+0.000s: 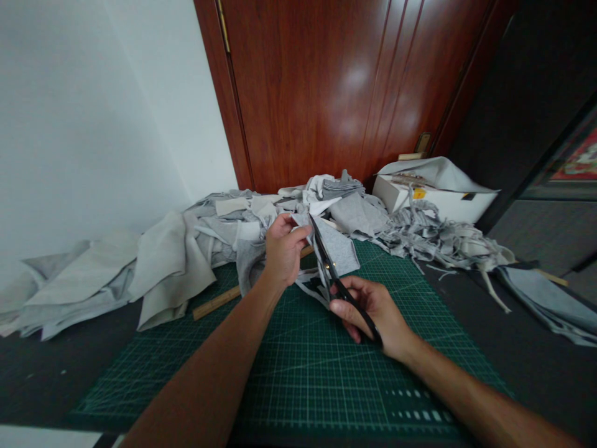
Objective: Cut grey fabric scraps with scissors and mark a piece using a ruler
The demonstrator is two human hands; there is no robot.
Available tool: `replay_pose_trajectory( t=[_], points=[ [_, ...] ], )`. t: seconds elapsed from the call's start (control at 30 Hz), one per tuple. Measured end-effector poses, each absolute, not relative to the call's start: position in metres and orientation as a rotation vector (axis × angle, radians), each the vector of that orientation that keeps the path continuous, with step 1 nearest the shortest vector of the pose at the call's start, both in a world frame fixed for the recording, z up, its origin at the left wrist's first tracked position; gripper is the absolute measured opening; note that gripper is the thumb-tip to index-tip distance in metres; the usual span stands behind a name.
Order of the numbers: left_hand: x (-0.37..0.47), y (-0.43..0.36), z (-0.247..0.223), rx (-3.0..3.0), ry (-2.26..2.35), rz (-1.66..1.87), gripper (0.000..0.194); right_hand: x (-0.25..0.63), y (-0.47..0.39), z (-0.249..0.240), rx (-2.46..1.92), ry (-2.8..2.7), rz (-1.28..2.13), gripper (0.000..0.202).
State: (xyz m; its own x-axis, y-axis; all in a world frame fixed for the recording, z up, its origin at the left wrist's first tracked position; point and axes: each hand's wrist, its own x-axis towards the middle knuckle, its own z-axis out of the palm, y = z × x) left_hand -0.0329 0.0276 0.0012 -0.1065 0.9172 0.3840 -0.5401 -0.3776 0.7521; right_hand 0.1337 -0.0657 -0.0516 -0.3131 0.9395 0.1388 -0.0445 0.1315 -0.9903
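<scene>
Near the middle of the view, my left hand pinches the upper left corner of a grey fabric piece, raised above the green cutting mat. My right hand is wrapped round the handles of black scissors. The blades point up and away, with their tips at the fabric beside my left fingertips. A narrow strip of fabric hangs below the blades, between the two hands. Part of the fabric lies behind the scissors, hidden from view.
A wooden ruler lies partly under cloth on the mat. Grey fabric pieces are heaped along the left and back. At the back right stands a white box, with tangled fabric strips before it. Folded cloth lies far right.
</scene>
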Motion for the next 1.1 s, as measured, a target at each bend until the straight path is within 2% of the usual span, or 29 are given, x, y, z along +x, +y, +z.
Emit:
replay_pose_trajectory(
  t=[0.17,0.47,1.1],
  points=[
    [-0.034,0.026,0.002,1.044,0.494,1.607,0.021,0.135,-0.066,-0.053,-0.891,-1.475,1.378,0.054],
    [-0.033,0.023,0.005,0.999,0.434,1.502,0.023,0.135,-0.065,-0.051,-0.896,-1.497,1.392,0.058],
    [-0.027,0.018,0.001,0.947,0.425,1.427,0.016,0.134,-0.065,-0.049,-0.884,-1.465,1.371,0.051]
  ],
)
